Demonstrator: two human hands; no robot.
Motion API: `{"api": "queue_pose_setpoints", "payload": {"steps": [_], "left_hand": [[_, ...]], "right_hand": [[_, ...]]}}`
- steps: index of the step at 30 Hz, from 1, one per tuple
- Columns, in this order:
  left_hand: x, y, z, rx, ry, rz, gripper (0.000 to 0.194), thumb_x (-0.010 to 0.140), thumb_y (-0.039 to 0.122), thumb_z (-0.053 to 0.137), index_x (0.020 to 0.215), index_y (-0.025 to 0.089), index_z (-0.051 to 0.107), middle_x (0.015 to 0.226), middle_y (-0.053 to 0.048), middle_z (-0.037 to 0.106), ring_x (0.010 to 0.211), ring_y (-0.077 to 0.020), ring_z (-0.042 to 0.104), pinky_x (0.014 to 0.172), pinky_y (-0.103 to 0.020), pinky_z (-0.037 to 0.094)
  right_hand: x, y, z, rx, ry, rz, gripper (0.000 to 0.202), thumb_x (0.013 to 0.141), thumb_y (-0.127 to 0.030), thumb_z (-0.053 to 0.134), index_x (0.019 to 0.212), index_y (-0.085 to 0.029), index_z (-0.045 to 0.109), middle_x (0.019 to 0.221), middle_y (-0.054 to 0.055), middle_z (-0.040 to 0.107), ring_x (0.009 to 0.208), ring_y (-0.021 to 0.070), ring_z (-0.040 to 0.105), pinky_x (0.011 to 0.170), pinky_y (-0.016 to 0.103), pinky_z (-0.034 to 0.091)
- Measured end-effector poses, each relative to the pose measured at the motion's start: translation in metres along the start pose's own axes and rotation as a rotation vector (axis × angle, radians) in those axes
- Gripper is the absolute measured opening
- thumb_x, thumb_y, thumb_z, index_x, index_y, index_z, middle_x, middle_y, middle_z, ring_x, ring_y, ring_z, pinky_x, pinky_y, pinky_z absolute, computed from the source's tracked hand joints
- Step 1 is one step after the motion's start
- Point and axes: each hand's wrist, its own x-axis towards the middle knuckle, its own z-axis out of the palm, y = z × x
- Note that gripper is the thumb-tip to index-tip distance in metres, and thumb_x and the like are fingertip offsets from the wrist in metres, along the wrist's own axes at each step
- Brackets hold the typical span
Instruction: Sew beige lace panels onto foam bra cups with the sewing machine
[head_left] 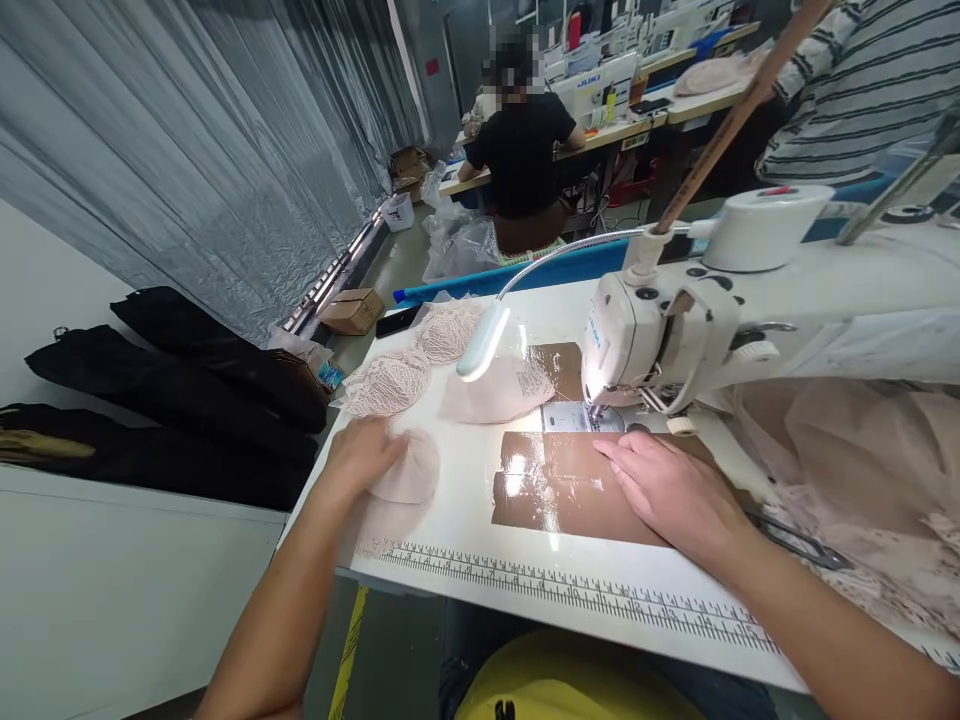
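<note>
My left hand is at the left of the sewing table, its fingers closed on the edge of a pale beige bra cup. Sheer beige fabric spreads below that cup toward the table's front edge. My right hand rests over the brown tape just in front of the needle. Its fingers are drawn together, and anything between them is too small or hidden to make out. Behind it stands the white sewing machine head. Another beige cup piece lies left of the needle plate.
Two lace cups and a dark phone lie at the back left. A lamp hangs over the table. Scissors and lace fabric lie at right. A ruler strip runs along the front. A co-worker sits beyond.
</note>
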Motion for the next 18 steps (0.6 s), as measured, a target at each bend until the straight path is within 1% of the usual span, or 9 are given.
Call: {"api": "queue_pose_setpoints", "payload": {"steps": [2, 3, 4, 7, 9, 12, 14, 16, 18], "left_hand": [[-0.02, -0.016, 0.017, -0.055, -0.009, 0.011, 0.024, 0.084, 0.039, 0.048, 0.085, 0.017, 0.056, 0.09, -0.009, 0.062, 0.087, -0.0256, 0.06, 0.073, -0.035, 0.046], [-0.029, -0.018, 0.024, -0.147, -0.03, 0.02, 0.024, 0.086, 0.041, 0.045, 0.084, 0.018, 0.053, 0.084, -0.005, 0.06, 0.078, -0.0208, 0.059, 0.066, -0.03, 0.045], [-0.037, -0.016, 0.03, -0.319, -0.071, 0.022, 0.024, 0.087, 0.042, 0.044, 0.082, 0.019, 0.049, 0.077, -0.002, 0.057, 0.07, -0.0171, 0.056, 0.061, -0.027, 0.043], [-0.048, 0.013, 0.037, -0.79, -0.287, 0.104, 0.028, 0.087, 0.044, 0.05, 0.077, 0.02, 0.041, 0.07, 0.003, 0.048, 0.062, -0.0112, 0.047, 0.057, -0.022, 0.038], [-0.042, 0.045, 0.038, -0.937, -0.423, 0.212, 0.024, 0.085, 0.04, 0.055, 0.082, 0.02, 0.042, 0.076, 0.002, 0.05, 0.067, -0.011, 0.048, 0.062, -0.022, 0.04], [-0.018, 0.096, 0.042, -0.922, -0.496, 0.364, 0.021, 0.082, 0.032, 0.059, 0.096, 0.021, 0.046, 0.082, 0.0, 0.053, 0.071, -0.0127, 0.051, 0.063, -0.023, 0.041], [0.002, 0.124, 0.049, -0.82, -0.461, 0.444, 0.027, 0.079, 0.029, 0.06, 0.102, 0.021, 0.05, 0.086, -0.001, 0.057, 0.074, -0.0148, 0.054, 0.064, -0.025, 0.043], [0.02, 0.144, 0.058, -0.66, -0.383, 0.503, 0.019, 0.078, 0.029, 0.059, 0.094, 0.019, 0.054, 0.08, -0.001, 0.057, 0.071, -0.0155, 0.054, 0.06, -0.024, 0.042], [0.035, 0.157, 0.065, -0.505, -0.3, 0.536, 0.012, 0.081, 0.03, 0.054, 0.079, 0.018, 0.055, 0.071, 0.001, 0.056, 0.065, -0.015, 0.053, 0.056, -0.024, 0.04]], "right_hand": [[0.0, -0.001, -0.001, -0.003, -0.004, -0.002, 0.037, 0.088, -0.016, 0.038, 0.108, -0.016, 0.069, 0.079, 0.007, 0.062, 0.07, 0.0191, 0.059, 0.059, 0.031, 0.043], [0.001, -0.001, -0.001, -0.006, -0.009, -0.002, 0.037, 0.088, -0.016, 0.038, 0.109, -0.016, 0.069, 0.079, 0.007, 0.062, 0.07, 0.0191, 0.06, 0.06, 0.031, 0.043], [0.001, -0.002, -0.002, -0.009, -0.016, 0.002, 0.036, 0.088, -0.015, 0.039, 0.109, -0.016, 0.069, 0.08, 0.006, 0.062, 0.071, 0.0192, 0.06, 0.06, 0.031, 0.043], [0.002, -0.004, -0.007, 0.015, -0.036, 0.043, 0.035, 0.088, -0.016, 0.04, 0.108, -0.017, 0.068, 0.082, 0.006, 0.064, 0.074, 0.0197, 0.06, 0.062, 0.031, 0.044], [0.002, -0.006, -0.012, 0.106, -0.016, 0.081, 0.033, 0.09, -0.018, 0.041, 0.108, -0.017, 0.068, 0.087, 0.006, 0.066, 0.077, 0.0191, 0.062, 0.066, 0.03, 0.045], [-0.001, -0.008, -0.021, 0.325, 0.113, 0.089, 0.028, 0.092, -0.023, 0.042, 0.104, -0.016, 0.067, 0.093, 0.006, 0.068, 0.082, 0.0166, 0.062, 0.072, 0.027, 0.045], [-0.003, -0.009, -0.026, 0.423, 0.17, 0.024, 0.027, 0.092, -0.026, 0.043, 0.093, -0.016, 0.068, 0.083, 0.005, 0.067, 0.076, 0.015, 0.06, 0.069, 0.025, 0.044], [-0.004, -0.01, -0.028, 0.437, 0.147, -0.072, 0.029, 0.092, -0.028, 0.043, 0.083, -0.017, 0.068, 0.071, 0.003, 0.064, 0.067, 0.0141, 0.055, 0.064, 0.025, 0.04], [-0.004, -0.01, -0.027, 0.378, 0.076, -0.141, 0.03, 0.091, -0.027, 0.043, 0.075, -0.017, 0.067, 0.065, 0.002, 0.06, 0.062, 0.0135, 0.051, 0.06, 0.025, 0.037]]}}
